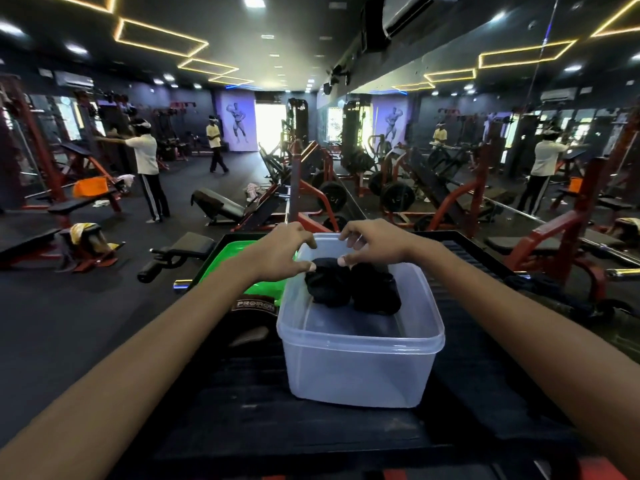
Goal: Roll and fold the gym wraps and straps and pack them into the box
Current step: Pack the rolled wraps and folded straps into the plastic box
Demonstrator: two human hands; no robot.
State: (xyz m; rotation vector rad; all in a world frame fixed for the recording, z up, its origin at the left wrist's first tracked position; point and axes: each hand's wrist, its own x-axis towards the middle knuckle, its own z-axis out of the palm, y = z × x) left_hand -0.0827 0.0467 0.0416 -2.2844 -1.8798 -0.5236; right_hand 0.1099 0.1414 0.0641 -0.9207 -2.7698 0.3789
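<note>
Both hands reach over the box (360, 362) on the desk (242, 410), left grip (280, 252) and right grip (375, 244) loosely spread, thumbs touching two black rolls (353, 289) inside, holding nothing.

A translucent, frosted plastic box (360, 362) with smooth walls sits on a matt black bench (242, 410) whose top looks ribbed. Inside lie two rolls of soft, matt black cloth wraps (353, 289). Beside the box, a glossy green plastic lid (239, 254) catches the light, and a dark strap (254, 306) carries a stitched-looking label reading PRORON.
</note>
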